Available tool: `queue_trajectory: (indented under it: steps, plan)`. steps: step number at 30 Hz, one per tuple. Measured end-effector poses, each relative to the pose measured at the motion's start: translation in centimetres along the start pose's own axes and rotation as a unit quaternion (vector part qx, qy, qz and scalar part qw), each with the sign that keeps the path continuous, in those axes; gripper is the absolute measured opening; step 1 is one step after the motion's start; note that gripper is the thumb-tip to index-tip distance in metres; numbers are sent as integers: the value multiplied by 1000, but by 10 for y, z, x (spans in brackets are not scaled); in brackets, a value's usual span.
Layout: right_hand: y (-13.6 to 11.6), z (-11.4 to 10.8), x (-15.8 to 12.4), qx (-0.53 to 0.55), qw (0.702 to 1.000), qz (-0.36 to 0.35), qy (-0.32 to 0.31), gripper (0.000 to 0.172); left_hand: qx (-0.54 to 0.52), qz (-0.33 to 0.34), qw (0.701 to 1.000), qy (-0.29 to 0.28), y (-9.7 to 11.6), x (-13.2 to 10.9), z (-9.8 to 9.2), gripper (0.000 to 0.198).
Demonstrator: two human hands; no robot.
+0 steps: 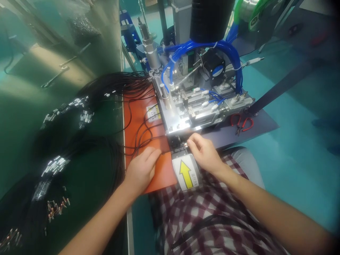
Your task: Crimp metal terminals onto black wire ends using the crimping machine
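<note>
My left hand (143,169) rests low over an orange sheet (162,173), its fingers closed on a thin black cable (168,152). From there the cable runs right to a small metallic fixture (182,147) at the machine's front. My right hand (204,151) is at that fixture, thumb and index finger pinched at the cable's end; the tip between them is too small to make out. Just below lies a white plate with a yellow arrow (186,173). More black cables (140,136) loop across the orange sheet beside my left hand.
The metal machine (183,117) with blue air tubes (196,45) stands directly ahead. Bundles of black cables with shiny ends (55,164) cover the dark table at left. Red-handled cutters (241,124) lie at right, and a green-rimmed wire spool (248,14) hangs above.
</note>
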State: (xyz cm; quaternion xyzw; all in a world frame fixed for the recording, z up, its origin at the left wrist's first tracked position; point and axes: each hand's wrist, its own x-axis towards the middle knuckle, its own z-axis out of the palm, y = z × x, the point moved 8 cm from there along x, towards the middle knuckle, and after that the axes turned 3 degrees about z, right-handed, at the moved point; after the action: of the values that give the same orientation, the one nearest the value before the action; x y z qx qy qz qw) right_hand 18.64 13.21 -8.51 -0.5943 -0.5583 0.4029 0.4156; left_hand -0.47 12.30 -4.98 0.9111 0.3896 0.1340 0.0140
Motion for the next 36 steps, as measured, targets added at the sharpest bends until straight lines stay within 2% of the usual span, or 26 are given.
queue_trajectory:
  steps: [6,9,12,15,21,28,36]
  plan:
    - [9,5,2,64,997,33,-23,24,34,9,999,20,4,2,-7,29]
    - [11,9,2,110,992,60,-33,27,113,4,993,38,17,4,-12,29]
    - [13,12,1,148,984,86,-38,31,167,-15,985,32,32,0,-11,36]
    - [16,16,1,181,976,115,-46,33,141,-48,988,38,40,-10,-7,45]
    - [27,8,-3,199,967,158,-27,35,72,-90,991,63,33,-24,0,56]
    - [38,-13,-25,184,970,161,14,28,63,-94,990,84,31,-23,-2,55]
    - [66,-25,-61,162,965,204,37,35,65,-112,988,89,30,-23,-4,49]
